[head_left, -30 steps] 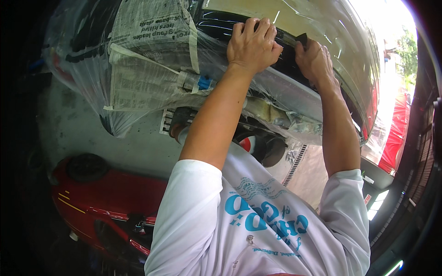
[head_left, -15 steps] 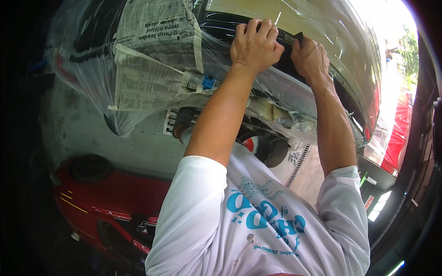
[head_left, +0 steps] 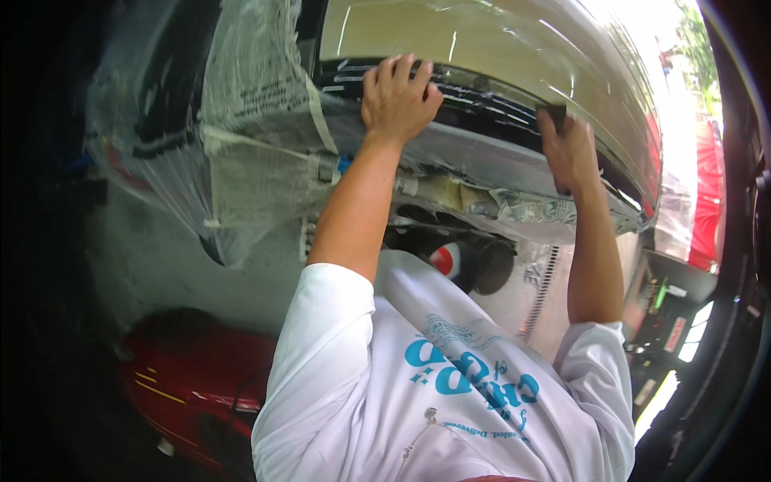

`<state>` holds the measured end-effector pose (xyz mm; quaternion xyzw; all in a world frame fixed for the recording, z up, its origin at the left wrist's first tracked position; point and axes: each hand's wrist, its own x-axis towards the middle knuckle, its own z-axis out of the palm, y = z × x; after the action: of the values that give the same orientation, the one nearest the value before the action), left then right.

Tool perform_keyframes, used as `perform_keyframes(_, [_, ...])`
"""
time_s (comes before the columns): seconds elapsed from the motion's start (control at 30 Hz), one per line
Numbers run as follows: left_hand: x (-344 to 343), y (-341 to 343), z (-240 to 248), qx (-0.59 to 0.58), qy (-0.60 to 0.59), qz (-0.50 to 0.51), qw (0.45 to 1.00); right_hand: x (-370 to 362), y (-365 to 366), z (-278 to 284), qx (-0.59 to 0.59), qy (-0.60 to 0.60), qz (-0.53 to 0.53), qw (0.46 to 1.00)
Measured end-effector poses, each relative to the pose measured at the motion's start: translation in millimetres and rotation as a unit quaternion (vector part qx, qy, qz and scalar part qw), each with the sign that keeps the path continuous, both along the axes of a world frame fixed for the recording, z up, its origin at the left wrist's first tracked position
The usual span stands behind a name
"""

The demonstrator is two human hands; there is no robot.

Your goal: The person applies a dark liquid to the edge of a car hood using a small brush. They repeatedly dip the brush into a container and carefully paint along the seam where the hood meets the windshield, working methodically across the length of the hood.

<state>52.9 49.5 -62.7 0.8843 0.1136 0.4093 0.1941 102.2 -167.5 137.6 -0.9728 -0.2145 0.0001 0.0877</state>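
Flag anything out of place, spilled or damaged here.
Nothing looks spilled or clearly damaged. The untidiest spot is the crumpled covering below the black strip: it bunches and hangs unevenly rather than lying flat, though that may be harmless.

- Place is looking like an auto body wkshp., w/ veh. showing a glossy olive-gold panel & blk strip running along it.
- Newspaper is covering part of veh., pale tape edging it.
- Clear plastic sheeting is draping over the same end, bunching near the bottom.
- Red car is standing close by, lower L, sharing the space.
- Grey flr. is stretching betw. them, w/ a slotted drain-like strip running across farther R.
- Bright opening, upper R, is letting daylight in, greenery showing beyond; red sheet is hanging nearby.
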Motion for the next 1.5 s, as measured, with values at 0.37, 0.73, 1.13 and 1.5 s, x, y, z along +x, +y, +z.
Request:
perform_keyframes(0.37, [19.5, -64.5, 103.1, 0.106, 0.438, 0.051, 0.891, -181.3, -231.1, -60.0, 0.241, 0.166, -0.352, 0.889])
perform_keyframes(0.73, [53.2, -77.5, 149.0, 0.213, 0.537, -0.055, 0.814, -240.0, -257.6, -151.6, 0.332, 0.12, -0.393, 0.849])
perform_keyframes(1.13, [68.9, -98.4, 172.2, 0.121, 0.573, -0.1, 0.804, -277.9, -242.9, -124.4, 0.43, 0.152, -0.487, 0.745])
perform_keyframes(1.5, [39.1, -112.8, 114.6, 0.095, 0.446, -0.086, 0.886, -274.9, -262.6, -169.9, 0.439, 0.105, -0.441, 0.776])
